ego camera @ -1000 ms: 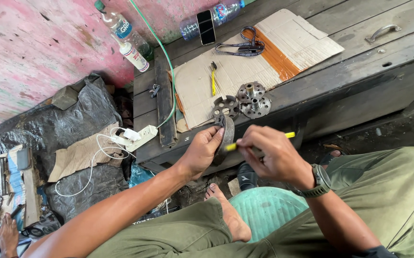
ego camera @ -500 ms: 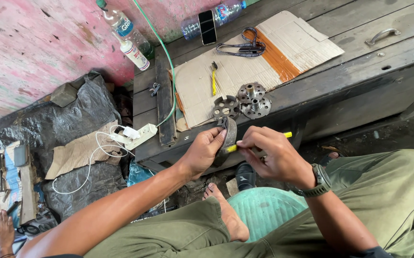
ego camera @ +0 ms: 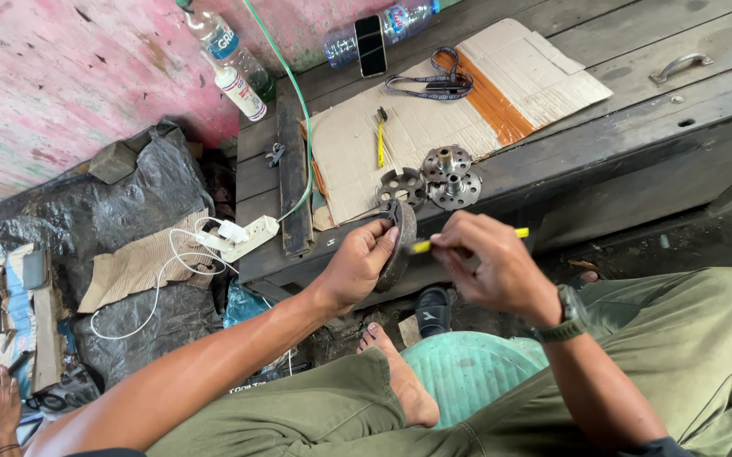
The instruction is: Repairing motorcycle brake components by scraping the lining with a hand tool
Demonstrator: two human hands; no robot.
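Two hands busy: left grip (ego camera: 357, 267) holds curved metal shoe (ego camera: 401, 245); right grip (ego camera: 488, 262) pinches yellow tool (ego camera: 467, 239), perhaps screwdriver.

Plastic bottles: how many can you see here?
3. Clear bottle and small white bottle stand by the pink wall; another clear one lies behind the phone. Others may be hidden.

Curved rusty metal piece (ego camera: 401, 245), yellow-handled tool (ego camera: 467, 239)

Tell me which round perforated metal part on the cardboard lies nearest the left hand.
The dark disc, leftmost of the three, lies just above the left hand; the two lighter hubs lie further right.
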